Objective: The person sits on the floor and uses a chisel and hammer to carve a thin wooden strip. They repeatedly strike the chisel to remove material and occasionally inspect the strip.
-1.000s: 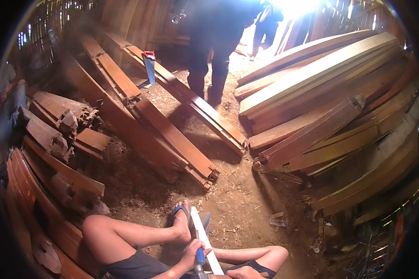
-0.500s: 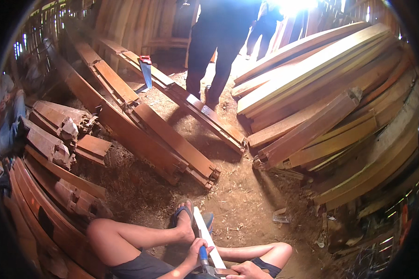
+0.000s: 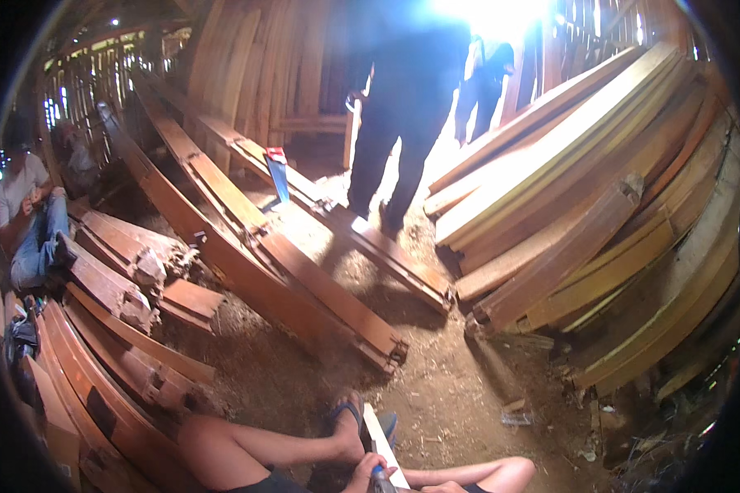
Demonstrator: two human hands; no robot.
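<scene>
My left hand (image 3: 362, 472) is closed around a blue-handled tool (image 3: 378, 471), probably a chisel, low in the picture between my bent legs. A grey metal piece, apparently the head of a hammer (image 3: 381, 485), shows right beside the blue handle. At the bottom edge my right hand (image 3: 444, 487) is mostly cut off; the earlier frame has it gripping the hammer's brown wooden handle. A pale narrow wood strip (image 3: 379, 431) runs away from me past my sandalled foot (image 3: 349, 423), beneath the hands. The tool's working end is hidden.
Long brown timbers (image 3: 329, 300) lie across the dirt floor ahead. A handsaw (image 3: 278, 177) with a red grip stands by one beam. Large beams (image 3: 551, 177) are stacked at right, more planks (image 3: 99, 386) at left. One person (image 3: 399, 123) stands ahead; another (image 3: 33, 201) sits far left.
My view has tilted upward, so everything sits lower and slightly further right. My hands and the tools are now partly cut by the lower edge. The seated person shows more fully.
</scene>
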